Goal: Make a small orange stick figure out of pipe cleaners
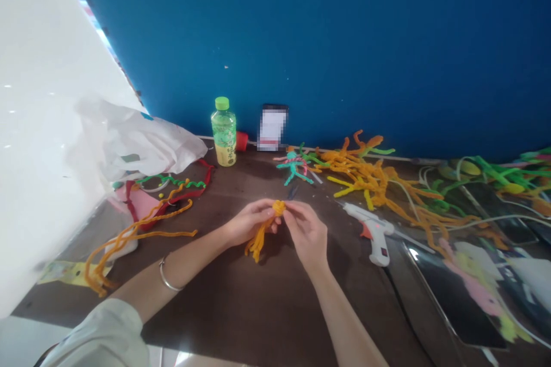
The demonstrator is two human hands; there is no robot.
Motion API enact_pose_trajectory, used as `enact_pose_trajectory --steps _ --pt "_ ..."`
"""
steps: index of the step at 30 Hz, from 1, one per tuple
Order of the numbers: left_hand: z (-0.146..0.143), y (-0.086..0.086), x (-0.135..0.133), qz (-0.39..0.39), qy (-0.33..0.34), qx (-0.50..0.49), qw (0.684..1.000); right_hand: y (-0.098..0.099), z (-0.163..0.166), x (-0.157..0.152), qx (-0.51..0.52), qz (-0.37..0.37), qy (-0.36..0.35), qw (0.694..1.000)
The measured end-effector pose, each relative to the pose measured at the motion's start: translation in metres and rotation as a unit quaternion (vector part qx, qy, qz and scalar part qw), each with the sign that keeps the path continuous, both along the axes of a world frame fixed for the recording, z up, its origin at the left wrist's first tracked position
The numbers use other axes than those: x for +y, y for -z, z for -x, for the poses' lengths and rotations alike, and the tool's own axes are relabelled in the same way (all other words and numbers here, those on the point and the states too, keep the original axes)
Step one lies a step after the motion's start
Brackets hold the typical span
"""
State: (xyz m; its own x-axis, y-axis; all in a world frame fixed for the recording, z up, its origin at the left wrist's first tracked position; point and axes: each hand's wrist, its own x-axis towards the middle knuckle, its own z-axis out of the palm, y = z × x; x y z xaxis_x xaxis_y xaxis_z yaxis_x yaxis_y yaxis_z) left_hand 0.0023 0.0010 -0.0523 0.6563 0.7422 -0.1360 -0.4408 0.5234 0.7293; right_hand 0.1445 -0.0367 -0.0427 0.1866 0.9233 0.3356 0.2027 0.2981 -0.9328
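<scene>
Between my two hands is an orange pipe-cleaner figure (257, 241) with a round, coiled head and several strands hanging below it. My left hand (253, 219) is closed around the figure just under the head. The fingertips of my right hand (307, 232) pinch the head from the right side. Both hands are held above the dark brown table (241, 309). Beyond them a small teal pipe-cleaner figure (293, 169) with pink strands lies on the table. To the right rests a white glue gun (373, 232) with an orange trigger.
A green-capped drink bottle (224, 137) stands at the back, near a propped phone (272, 128). Finished-looking orange figures (365, 169) are heaped at right. Loose orange pipe cleaners (142, 228) and a white plastic bag (150, 140) lie left. A dark tablet (456, 292) is at front right.
</scene>
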Motion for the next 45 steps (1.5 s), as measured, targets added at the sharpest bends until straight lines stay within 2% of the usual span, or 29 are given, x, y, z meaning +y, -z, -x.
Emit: enact_pose_trajectory --steps 7,13,16,20,23,26,31,36,41,45 --pt "0.0 0.003 -0.002 -0.027 -0.014 0.027 0.999 -0.003 0.0 0.0 0.056 0.054 -0.01 0.997" --pt "0.0 0.009 0.0 -0.032 -0.028 0.019 0.999 0.001 -0.004 0.001 -0.021 -0.016 0.0 1.0" --pt "0.0 0.009 0.0 -0.026 -0.033 0.019 0.999 0.003 -0.004 0.001 -0.041 -0.024 0.006 0.999" --pt "-0.002 0.008 0.001 -0.008 -0.06 0.013 0.998 0.001 -0.002 0.003 0.015 0.032 0.012 0.999" --pt "-0.002 0.007 0.004 0.0 -0.105 0.0 0.994 0.002 0.0 0.005 0.085 0.105 -0.03 0.99" --pt "-0.001 0.006 0.007 -0.005 -0.134 -0.007 0.991 0.009 0.001 0.006 0.081 0.149 -0.057 0.984" --pt "-0.001 0.008 0.008 -0.024 -0.138 -0.012 0.99 0.017 0.002 0.008 0.079 0.158 -0.052 0.983" --pt "-0.002 0.016 0.006 -0.055 -0.114 0.081 0.989 0.014 0.0 0.009 0.074 0.149 -0.052 0.985" --pt "-0.001 0.016 0.006 -0.055 -0.117 0.068 0.989 0.01 0.001 0.006 -0.011 0.168 -0.104 0.98" --pt "-0.001 0.014 0.007 -0.042 -0.117 0.042 0.991 0.009 0.005 0.001 -0.121 0.134 -0.111 0.977"
